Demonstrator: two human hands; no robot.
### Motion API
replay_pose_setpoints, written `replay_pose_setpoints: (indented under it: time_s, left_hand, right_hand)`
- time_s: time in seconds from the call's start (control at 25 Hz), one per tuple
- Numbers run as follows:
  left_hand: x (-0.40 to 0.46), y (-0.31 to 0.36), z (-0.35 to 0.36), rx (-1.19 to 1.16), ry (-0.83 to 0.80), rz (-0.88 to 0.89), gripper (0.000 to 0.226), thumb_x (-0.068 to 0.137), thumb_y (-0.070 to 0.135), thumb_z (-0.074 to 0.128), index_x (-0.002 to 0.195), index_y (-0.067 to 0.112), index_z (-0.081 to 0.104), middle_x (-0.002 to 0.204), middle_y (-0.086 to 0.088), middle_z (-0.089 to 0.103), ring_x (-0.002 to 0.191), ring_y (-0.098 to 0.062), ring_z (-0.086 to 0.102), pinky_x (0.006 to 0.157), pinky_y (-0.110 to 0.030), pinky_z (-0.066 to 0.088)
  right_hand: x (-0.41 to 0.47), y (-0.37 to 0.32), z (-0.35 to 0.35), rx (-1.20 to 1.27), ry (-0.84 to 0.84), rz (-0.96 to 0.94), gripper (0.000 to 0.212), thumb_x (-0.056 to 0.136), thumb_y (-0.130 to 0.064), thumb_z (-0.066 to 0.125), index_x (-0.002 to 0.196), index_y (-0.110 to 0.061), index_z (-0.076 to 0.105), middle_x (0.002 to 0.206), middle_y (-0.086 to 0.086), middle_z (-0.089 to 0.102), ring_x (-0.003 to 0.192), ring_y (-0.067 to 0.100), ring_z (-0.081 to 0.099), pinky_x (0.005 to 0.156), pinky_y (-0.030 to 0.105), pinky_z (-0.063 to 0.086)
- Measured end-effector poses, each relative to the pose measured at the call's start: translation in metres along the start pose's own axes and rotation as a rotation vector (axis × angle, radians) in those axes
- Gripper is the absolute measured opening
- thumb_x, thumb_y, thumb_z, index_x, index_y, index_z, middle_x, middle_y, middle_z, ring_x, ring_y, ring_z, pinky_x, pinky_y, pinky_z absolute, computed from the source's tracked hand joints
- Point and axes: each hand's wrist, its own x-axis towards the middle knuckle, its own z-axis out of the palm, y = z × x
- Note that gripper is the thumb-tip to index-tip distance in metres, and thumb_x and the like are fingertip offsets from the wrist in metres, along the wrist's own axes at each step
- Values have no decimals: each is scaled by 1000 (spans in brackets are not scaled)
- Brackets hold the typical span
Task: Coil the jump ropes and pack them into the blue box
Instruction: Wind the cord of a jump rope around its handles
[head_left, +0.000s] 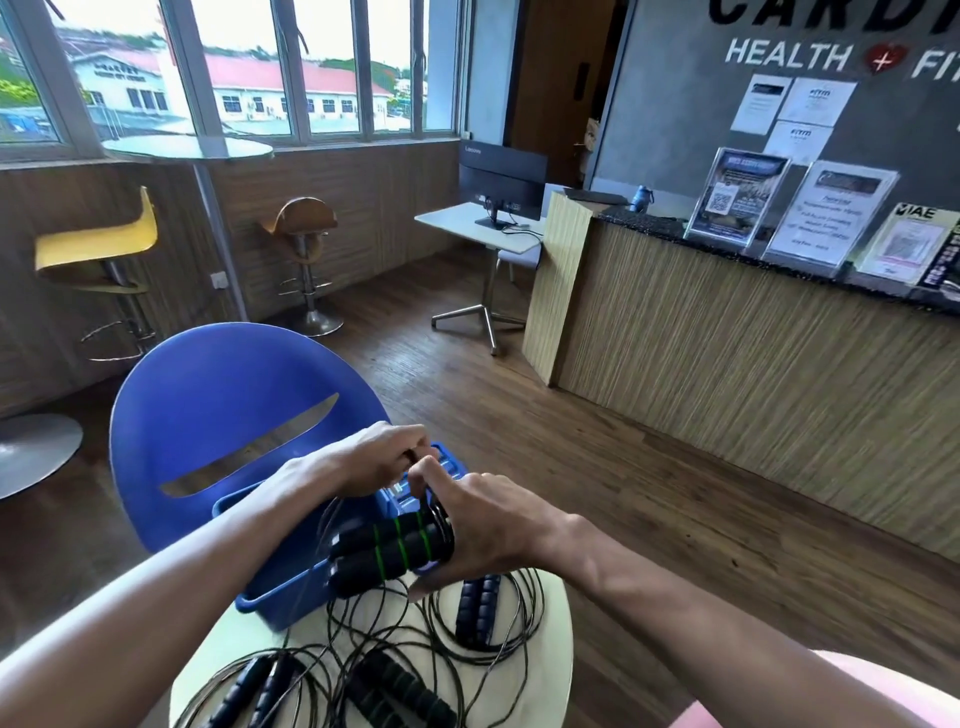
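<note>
My right hand (483, 525) grips two black foam jump-rope handles with green rings (389, 551), held side by side above the blue box (275, 597). My left hand (379, 457) pinches the thin black cord of that rope just above the handles, close to my right thumb. The box stands at the far edge of a round pale table (550, 649). Other jump ropes lie loose on the table: a blue-handled pair (478, 608), a black pair (254, 691) at the near left and a black-and-green pair (400, 691) in the middle, their cords (363, 629) tangled.
A blue plastic chair (223, 405) stands right behind the box. A long wooden reception counter (727, 353) runs along the right. Bar stools (306, 260) and a tall round table (192, 148) stand by the windows. A desk with a monitor (501, 179) is farther back.
</note>
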Motion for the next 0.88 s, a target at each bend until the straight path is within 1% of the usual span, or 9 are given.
replay_pose_setpoints:
  time_s: [0.08, 0.16, 0.32, 0.44, 0.56, 0.6, 0.68, 0.8, 0.88]
  left_hand:
    - [4, -1, 2, 23, 82, -47, 15, 96, 32, 46, 83, 26, 50, 83, 0, 63, 73, -21, 58, 66, -36, 50]
    - [6, 4, 4, 13, 173, -82, 13, 96, 32, 46, 94, 19, 48, 90, -7, 64, 78, -30, 59, 69, -42, 52]
    - [2, 25, 4, 48, 282, -189, 11, 98, 29, 46, 98, 18, 48, 96, -6, 65, 79, -33, 59, 64, -36, 46]
    - [-12, 55, 1, 336, 302, -196, 14, 91, 12, 47, 105, 14, 49, 101, -8, 68, 92, -33, 64, 67, -35, 42]
    - [-24, 87, 11, 594, 281, -154, 42, 89, 4, 50, 130, 7, 41, 108, -3, 67, 100, -23, 66, 68, -31, 43]
    - [-28, 92, 17, 623, 279, -142, 43, 89, 2, 50, 130, 6, 41, 110, -2, 66, 101, -21, 66, 72, -30, 47]
    - [-32, 89, 27, 544, 289, -161, 32, 90, 4, 50, 120, 11, 44, 113, -2, 62, 103, -19, 65, 75, -29, 48]
    - [-40, 71, 29, 210, 405, -221, 12, 93, 13, 52, 103, 17, 47, 99, -1, 64, 92, -25, 65, 64, -32, 42]
    - [-42, 62, 28, 96, 472, -237, 4, 95, 13, 49, 97, 16, 49, 89, -2, 62, 84, -29, 63, 61, -32, 37]
  right_hand:
    - [-2, 1, 8, -41, 52, 25, 92, 69, -63, 81, 127, -20, 25, 90, 7, 69, 83, 34, 66, 71, 38, 46]
    - [2, 5, 14, -53, 82, 69, 91, 73, -60, 79, 130, -18, 23, 92, 10, 71, 84, 37, 66, 66, 36, 41]
    - [11, 4, 25, 0, 169, 144, 63, 83, -38, 70, 121, -17, 24, 87, 14, 69, 77, 44, 64, 59, 38, 37]
    - [20, 11, 28, 54, 185, 236, 62, 82, -34, 69, 122, -11, 28, 90, 17, 69, 78, 46, 63, 59, 39, 37]
    - [32, 18, 23, 10, 181, 289, 84, 84, -33, 67, 151, -9, 22, 102, 20, 71, 94, 45, 65, 75, 47, 49]
    - [35, 23, 19, -18, 183, 299, 81, 87, -31, 63, 155, -11, 24, 109, 19, 70, 102, 43, 65, 83, 46, 50]
    - [39, 30, 13, -12, 203, 320, 71, 91, -29, 57, 156, -18, 31, 119, 16, 68, 112, 40, 62, 92, 44, 48]
    - [42, 31, 9, -76, 197, 329, 82, 90, -32, 61, 160, -25, 20, 122, 13, 65, 111, 38, 62, 90, 42, 48]
    - [42, 29, 11, -98, 176, 325, 87, 88, -34, 65, 160, -25, 17, 120, 12, 65, 109, 36, 64, 87, 41, 49]
